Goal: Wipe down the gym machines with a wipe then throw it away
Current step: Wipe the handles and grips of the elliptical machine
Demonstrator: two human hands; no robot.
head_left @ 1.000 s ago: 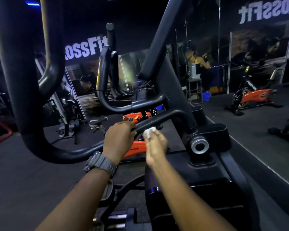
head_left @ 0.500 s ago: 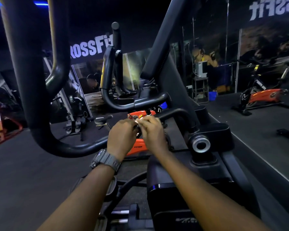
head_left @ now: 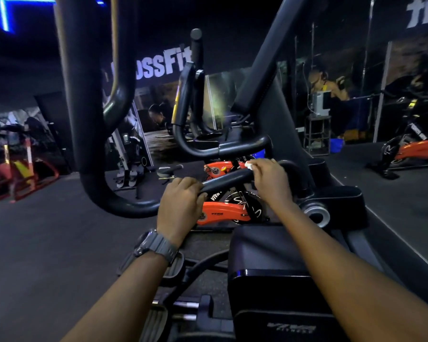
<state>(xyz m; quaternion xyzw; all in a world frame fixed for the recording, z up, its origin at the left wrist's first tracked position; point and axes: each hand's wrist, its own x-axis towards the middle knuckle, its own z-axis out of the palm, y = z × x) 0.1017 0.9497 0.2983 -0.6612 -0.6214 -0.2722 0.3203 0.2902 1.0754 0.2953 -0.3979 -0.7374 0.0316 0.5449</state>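
The fingers (head_left: pixel 258 166) of the right hand (head_left: pixel 272 183) are curled over the black handlebar (head_left: pixel 229 181) of the gym machine (head_left: pixel 277 280), clamping a small white wipe (head_left: pixel 249 165) against the bar; only a corner of the wipe shows at the fingertips. The left hand (head_left: pixel 181 206) grips the same bar lower down, fingers wrapped round it, seemingly to steady it; a dark wristwatch (head_left: pixel 156 245) sits on that wrist.

Judging by this, the wiping is mid-way on this handlebar: the stretch between the two hands and the part under the left hand look still to be covered, as do the tall curved upright (head_left: pixel 84 107) at left and the dark housing below. Other machines and the throwing away remain. No bin is clearly visible.

Just behind the bar stands an orange spin bike (head_left: pixel 223 211), and a second handle (head_left: pixel 220 149) curves above the right hand, so the room to slide upward looks tight. A mirror wall (head_left: pixel 344 82) at right reflects another orange bike (head_left: pixel 418 149). The floor (head_left: pixel 47 243) is dark matting.
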